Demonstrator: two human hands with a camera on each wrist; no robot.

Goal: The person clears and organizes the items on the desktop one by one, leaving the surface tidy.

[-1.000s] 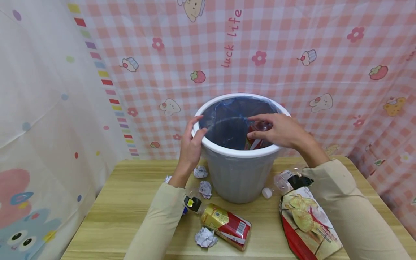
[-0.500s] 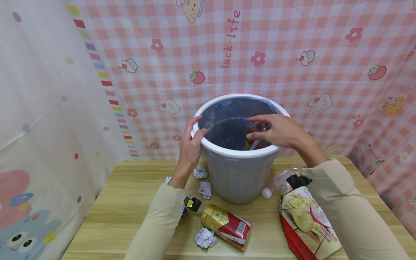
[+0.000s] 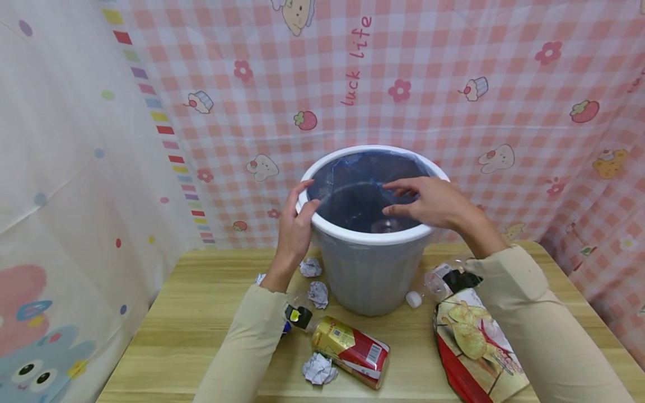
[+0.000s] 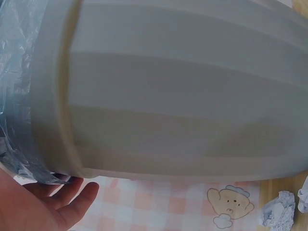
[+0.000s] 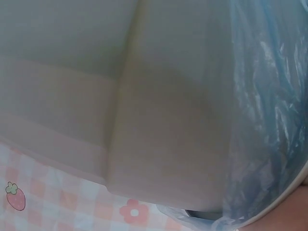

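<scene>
A grey trash can (image 3: 373,274) with a white rim and a bluish plastic liner (image 3: 347,193) stands on the table. My left hand (image 3: 294,226) grips its rim on the left, thumb over the inner edge. In the left wrist view the fingers (image 4: 72,202) curl beside the can's outer wall. My right hand (image 3: 433,201) hangs over the right side of the opening, thumb and fingers spread apart around nothing. Just below it inside the can is a blurred clear bottle (image 3: 386,225), most of it hidden by the rim.
In front lie a bottle with a red-and-gold label (image 3: 351,351), a black-labelled bottle (image 3: 299,316) and several crumpled paper balls (image 3: 319,368). On the right are a clear bottle with a white cap (image 3: 438,282) and a chip bag (image 3: 478,341). A checked curtain (image 3: 227,140) hangs behind.
My right hand has let go of the red-labelled bottle, which has dropped down into the trash can. My left hand has stayed on the rim.
</scene>
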